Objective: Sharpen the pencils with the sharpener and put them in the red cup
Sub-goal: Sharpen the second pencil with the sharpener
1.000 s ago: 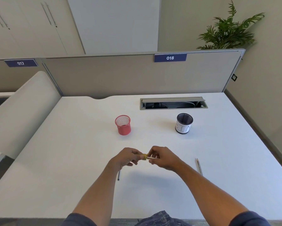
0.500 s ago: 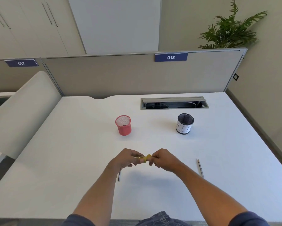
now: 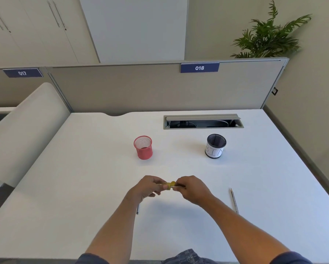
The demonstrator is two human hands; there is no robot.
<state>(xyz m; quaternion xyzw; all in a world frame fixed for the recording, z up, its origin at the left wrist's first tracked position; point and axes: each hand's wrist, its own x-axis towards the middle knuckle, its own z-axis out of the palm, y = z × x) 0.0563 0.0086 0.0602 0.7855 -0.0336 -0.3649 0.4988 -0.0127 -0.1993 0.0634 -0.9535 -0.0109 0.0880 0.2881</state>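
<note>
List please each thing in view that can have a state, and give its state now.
left hand: fingers curled, grips the yellow sharpener
right hand: pinches a pencil at the sharpener
sharpener: held between both hands, above the desk
red cup: upright, looks empty
black cup: upright, contents hidden
loose pencil: lies flat on the desk, untouched
second pencil: on the desk, mostly hidden by the left forearm
cable hatch: open

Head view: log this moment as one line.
step: sharpening | left hand: holds yellow sharpener | right hand: holds pencil | red cup: empty | spare pencil: on desk
</note>
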